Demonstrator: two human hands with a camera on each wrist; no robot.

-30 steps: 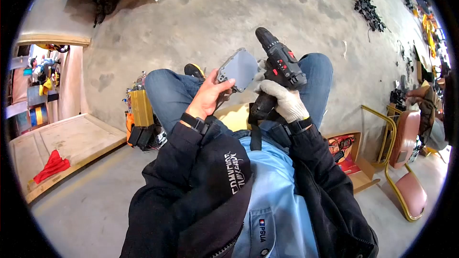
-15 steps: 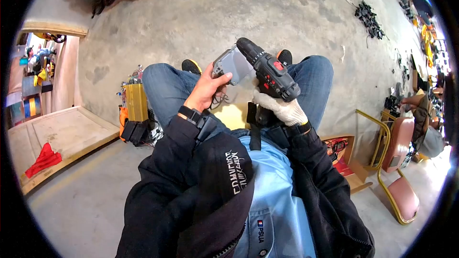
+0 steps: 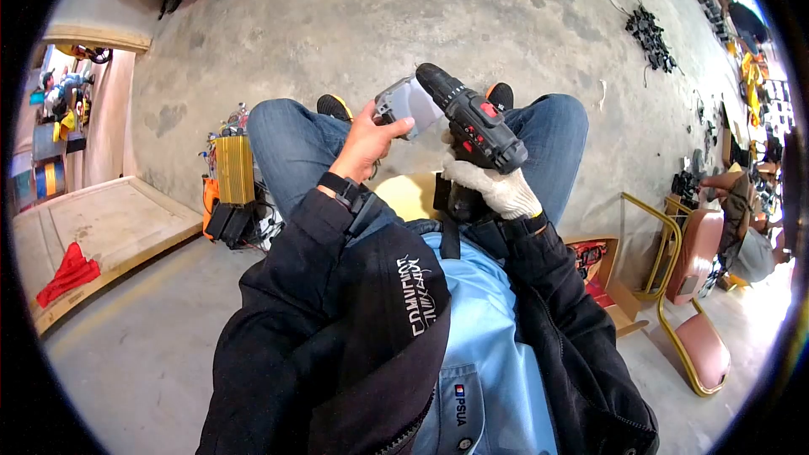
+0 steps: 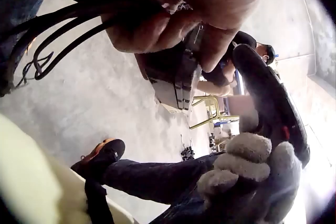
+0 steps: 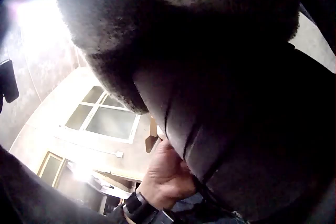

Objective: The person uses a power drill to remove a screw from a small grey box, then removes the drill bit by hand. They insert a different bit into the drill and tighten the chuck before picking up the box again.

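My bare left hand (image 3: 364, 145) holds a flat grey box (image 3: 413, 105) by its left edge, thumb on top, in the head view. Black cables (image 4: 79, 11) hang by that hand in the left wrist view. My right hand (image 3: 493, 185), in a whitish knit glove, grips the handle of a black cordless drill with red parts (image 3: 480, 122). The drill's chuck end points up and left, overlapping the right side of the box in the head view. Gloved fingers (image 4: 244, 155) curl round the handle in the left wrist view. A dark ribbed grip (image 5: 184, 129) fills much of the right wrist view.
Below the hands lies a yellow surface (image 3: 404, 194) between the legs. To the left are a gold-coloured metal box (image 3: 234, 170) and a wooden panel with a red cloth (image 3: 69, 274). A toppled chair (image 3: 699, 345) and an open cardboard box (image 3: 615, 303) lie on the right.
The drill has swung left and its chuck end now overlaps the box. The box has shifted slightly up and left and tilted. Both hands keep their hold.
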